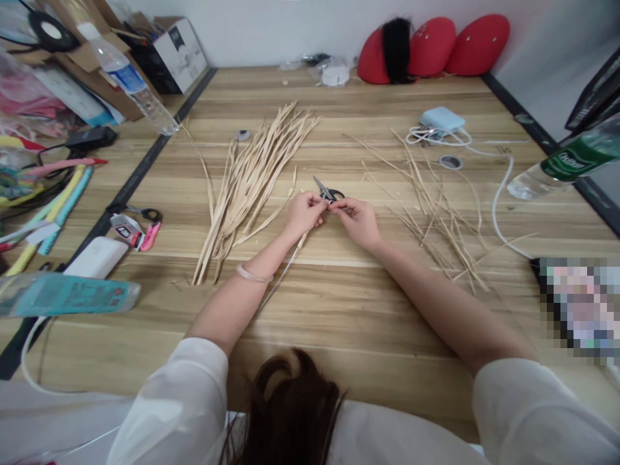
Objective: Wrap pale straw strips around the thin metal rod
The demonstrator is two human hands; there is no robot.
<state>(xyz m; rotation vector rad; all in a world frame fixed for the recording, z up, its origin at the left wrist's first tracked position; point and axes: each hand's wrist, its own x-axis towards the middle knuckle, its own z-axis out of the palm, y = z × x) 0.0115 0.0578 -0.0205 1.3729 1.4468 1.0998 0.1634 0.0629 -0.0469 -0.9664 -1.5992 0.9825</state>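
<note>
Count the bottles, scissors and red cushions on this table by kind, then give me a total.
Plastic bottles: 3
Scissors: 2, one in the hands, one at the left edge
Red cushions: 3
Total: 8

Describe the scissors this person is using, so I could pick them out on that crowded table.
Start at the middle of the wooden table, where the right hand meets the left hand. The scissors sit just above the fingers: small, dark-handled, with short silver blades, unlike the pair lying at the table's left edge.
</note>
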